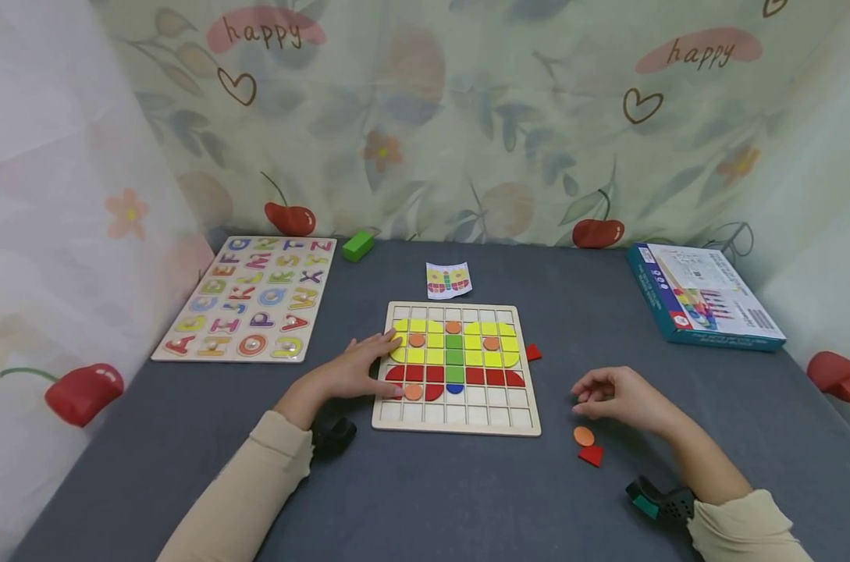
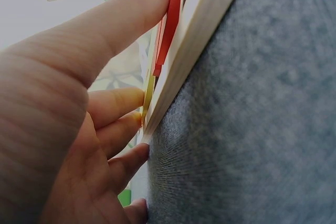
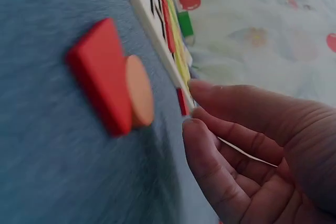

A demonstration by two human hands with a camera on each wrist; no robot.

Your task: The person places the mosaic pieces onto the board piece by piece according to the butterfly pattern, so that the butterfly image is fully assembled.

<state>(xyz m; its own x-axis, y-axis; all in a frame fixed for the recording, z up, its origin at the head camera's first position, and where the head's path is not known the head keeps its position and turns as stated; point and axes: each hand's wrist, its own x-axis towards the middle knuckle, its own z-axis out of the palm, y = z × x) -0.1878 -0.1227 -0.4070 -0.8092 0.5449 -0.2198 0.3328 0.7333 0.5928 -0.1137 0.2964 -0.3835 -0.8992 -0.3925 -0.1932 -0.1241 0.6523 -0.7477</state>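
A wooden grid board (image 1: 491,418) lies flat, bearing a pattern of yellow, red, green and orange pieces and a blue half-round piece (image 1: 455,389). My left hand (image 1: 347,371) rests at its left edge with fingers extended. In the left wrist view the thumb (image 2: 126,22) touches a red piece (image 2: 170,22), and fingertips meet a yellow piece (image 2: 148,95). To the right of the board, my right hand (image 1: 624,400) hovers with fingers loosely bent and nothing between them. Below it on the cloth are an orange disc (image 1: 584,436) and a red wedge-shaped piece (image 1: 591,456).
Another red piece (image 1: 533,352) lies beside the board's right edge. Behind the board is a small picture card (image 1: 449,281). An alphabet puzzle board (image 1: 249,300) and a green block (image 1: 357,247) stand at the left. A flat box (image 1: 705,297) lies at the back right.
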